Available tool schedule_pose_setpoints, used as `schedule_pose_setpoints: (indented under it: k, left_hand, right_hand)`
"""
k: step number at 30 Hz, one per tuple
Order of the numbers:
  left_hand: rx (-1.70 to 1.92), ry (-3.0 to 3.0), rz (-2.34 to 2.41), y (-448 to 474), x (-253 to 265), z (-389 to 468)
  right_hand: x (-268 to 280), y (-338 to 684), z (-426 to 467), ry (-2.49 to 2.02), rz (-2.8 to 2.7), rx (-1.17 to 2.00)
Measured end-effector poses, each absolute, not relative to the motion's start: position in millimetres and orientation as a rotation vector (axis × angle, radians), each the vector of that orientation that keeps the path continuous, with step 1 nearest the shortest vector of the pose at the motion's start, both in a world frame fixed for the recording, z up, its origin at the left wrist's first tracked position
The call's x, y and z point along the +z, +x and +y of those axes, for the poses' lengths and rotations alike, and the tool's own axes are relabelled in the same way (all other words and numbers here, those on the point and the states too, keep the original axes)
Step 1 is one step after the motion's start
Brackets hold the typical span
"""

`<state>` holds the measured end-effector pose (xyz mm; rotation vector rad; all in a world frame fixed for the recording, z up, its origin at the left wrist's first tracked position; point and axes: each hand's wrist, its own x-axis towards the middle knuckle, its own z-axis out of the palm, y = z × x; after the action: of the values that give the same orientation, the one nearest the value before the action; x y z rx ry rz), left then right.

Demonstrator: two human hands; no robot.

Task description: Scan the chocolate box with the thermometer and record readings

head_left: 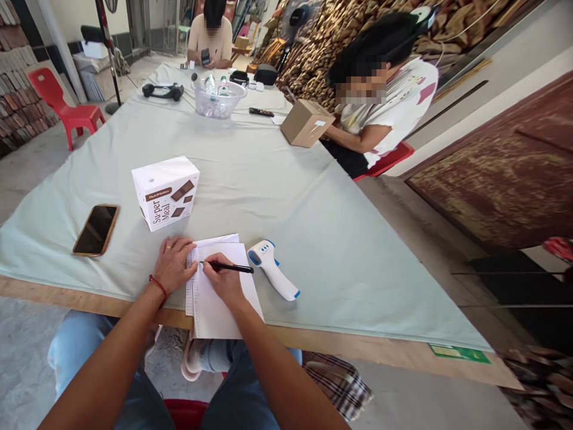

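My right hand (pixel 223 279) grips a black pen (pixel 235 267), its tip at the upper left of a white sheet of paper (pixel 224 310). Beneath that sheet lie more papers with small writing along the left side. My left hand (pixel 174 263) rests flat on the table and the paper's left edge, fingers stretched out, with a ring and a red wrist cord. To the right of the paper lies a white and blue infrared thermometer (pixel 275 272). A white snack box (pixel 165 192) labelled "Su-per Meal" stands beyond my left hand. A phone (pixel 96 230) lies farther left.
A clear plastic basin (pixel 219 103) with bottles stands far down the cloth-covered table (pixel 358 257). On the right a person holds a cardboard box (pixel 307 123); another person sits at the far end with a dark device. A red chair (pixel 67 104) stands at left.
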<state>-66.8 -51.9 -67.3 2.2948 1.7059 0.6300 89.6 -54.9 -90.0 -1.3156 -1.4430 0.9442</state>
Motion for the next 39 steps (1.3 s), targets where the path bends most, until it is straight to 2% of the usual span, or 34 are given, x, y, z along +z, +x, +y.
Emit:
schedule_pose_setpoints:
  k: [39]
  left_hand:
    - [0.665, 2.282, 1.697, -67.1, -69.4, -51.6]
  right_hand:
    - [-93.9, 90.3, -54.0, -1.317, -1.419, 0.922]
